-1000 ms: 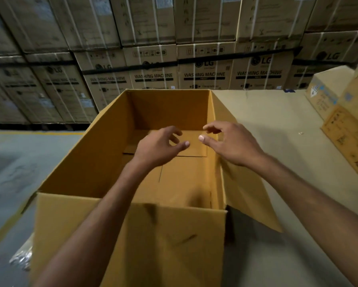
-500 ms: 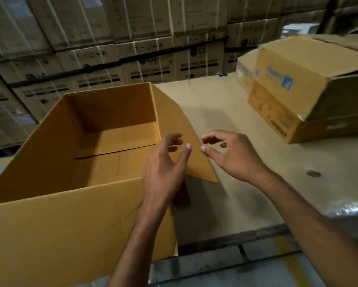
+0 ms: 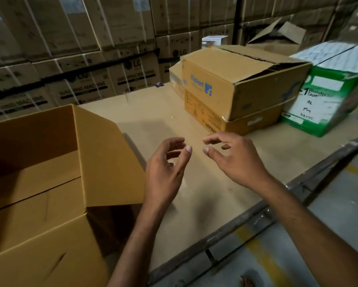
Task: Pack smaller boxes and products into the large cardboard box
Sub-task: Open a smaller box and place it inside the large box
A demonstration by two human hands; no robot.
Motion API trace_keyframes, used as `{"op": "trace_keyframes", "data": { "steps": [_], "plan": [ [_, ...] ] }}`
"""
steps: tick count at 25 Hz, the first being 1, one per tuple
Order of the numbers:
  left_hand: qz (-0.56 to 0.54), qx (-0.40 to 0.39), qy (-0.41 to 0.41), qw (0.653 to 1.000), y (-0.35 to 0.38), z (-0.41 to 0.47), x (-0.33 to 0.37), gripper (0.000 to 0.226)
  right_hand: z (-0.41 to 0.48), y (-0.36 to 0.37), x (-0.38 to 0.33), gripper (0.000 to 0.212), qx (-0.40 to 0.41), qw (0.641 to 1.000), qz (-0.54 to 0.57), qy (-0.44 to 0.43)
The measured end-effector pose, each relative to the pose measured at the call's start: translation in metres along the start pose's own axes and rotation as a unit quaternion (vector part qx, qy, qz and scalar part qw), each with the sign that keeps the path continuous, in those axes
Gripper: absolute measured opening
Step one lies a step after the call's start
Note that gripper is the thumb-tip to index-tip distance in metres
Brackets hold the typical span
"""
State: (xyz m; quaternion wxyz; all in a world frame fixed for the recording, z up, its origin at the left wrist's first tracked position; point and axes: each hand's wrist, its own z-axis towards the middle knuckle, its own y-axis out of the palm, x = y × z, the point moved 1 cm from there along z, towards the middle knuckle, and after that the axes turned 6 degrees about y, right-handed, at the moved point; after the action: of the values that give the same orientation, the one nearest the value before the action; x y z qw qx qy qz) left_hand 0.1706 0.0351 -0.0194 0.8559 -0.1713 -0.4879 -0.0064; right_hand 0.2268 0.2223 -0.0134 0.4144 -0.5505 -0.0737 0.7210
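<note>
— Where's the large cardboard box (image 3: 39, 255) sitting?

— At nine o'clock from the hands, on the tabletop (image 3: 194, 214), with its top open. The right-side flap (image 3: 109, 162) leans outward, and its edge comes close beside the left wrist. I can't tell whether they touch. Inside you can see the seam of the bottom flaps.

— And the hands themselves?

— Both hover over the bare board in the middle. The left hand (image 3: 165, 175) has its fingers loosely curled with nothing in them. The right hand (image 3: 238, 162) is palm down, fingers bent just as loosely, and it holds nothing either. The two thumb tips face each other across a small gap.

— What's there to pack?

— At one o'clock from the hands there's a tan box (image 3: 225, 79) with blue Flipkart print, its top flaps not quite flat. It's stacked on a flatter brown box (image 3: 250, 125). A small carton (image 3: 175, 79) pokes out behind the stack's left end. At two o'clock, just beside the stack, stands a green-and-white carton (image 3: 323, 96) marked "Wonder Tape", with handwriting on its face.

— Behind all that?

— From ten to twelve o'clock there's a wall of strapped washing-machine cartons (image 3: 87, 65). At four o'clock the table edge gives way to grey floor (image 3: 339, 214) with a yellow line.
</note>
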Motion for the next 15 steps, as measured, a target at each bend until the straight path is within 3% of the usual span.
{"op": "trace_keyframes", "data": {
  "steps": [5,9,12,15],
  "plan": [
    [-0.031,-0.022,0.005,0.999,0.095,0.055,0.02,0.032,0.06,-0.061,0.063,0.019,0.061,0.998,-0.023,-0.002],
    [-0.056,-0.005,-0.012,0.998,0.179,0.119,0.029,0.021,0.128,-0.125,0.114,0.017,0.171,0.984,-0.018,-0.033],
    [-0.032,0.043,0.007,0.999,0.225,0.169,0.04,0.02,0.192,-0.172,0.148,0.032,0.253,0.965,-0.067,-0.017],
    [0.016,0.078,0.015,0.997,0.263,0.211,0.047,0.018,0.253,-0.199,0.183,0.044,0.246,0.955,-0.161,0.032]
  ]
}}
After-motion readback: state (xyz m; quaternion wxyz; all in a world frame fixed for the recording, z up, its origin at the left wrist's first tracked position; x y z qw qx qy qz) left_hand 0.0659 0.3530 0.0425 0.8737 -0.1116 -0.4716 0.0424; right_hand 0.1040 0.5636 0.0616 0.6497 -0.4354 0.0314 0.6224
